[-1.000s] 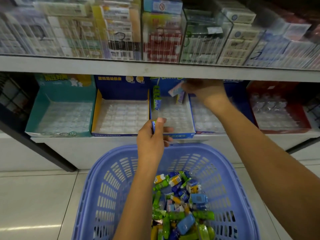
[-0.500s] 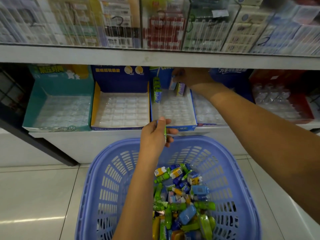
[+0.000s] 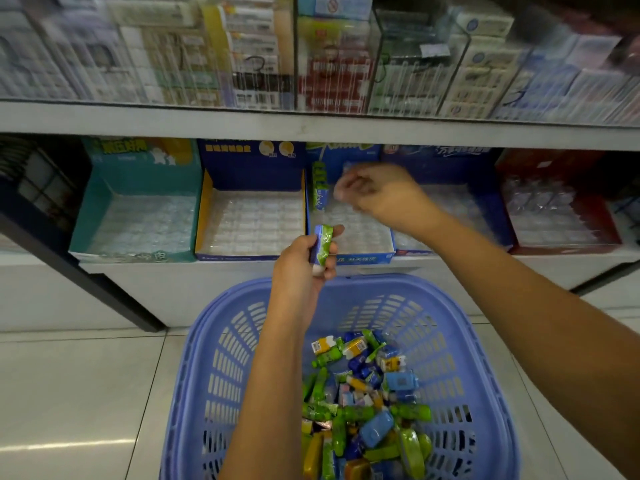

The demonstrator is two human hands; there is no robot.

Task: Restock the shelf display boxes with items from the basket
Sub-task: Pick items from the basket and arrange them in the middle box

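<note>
Drawing back from the blue display box [image 3: 363,259], the right hand [image 3: 377,194] is blurring, grip impossible to tell; the left hand [image 3: 301,271] is clasping a green pack [image 3: 322,245], readying it just short of that box, basket [image 3: 207,375] directly below

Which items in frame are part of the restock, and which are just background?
Job: left hand holding a green-and-blue pack; right hand over the middle blue display box; upright packs in it; basket of loose packs.
Background: cartons behind glass on the upper shelf; floor tiles; dark post.
</note>
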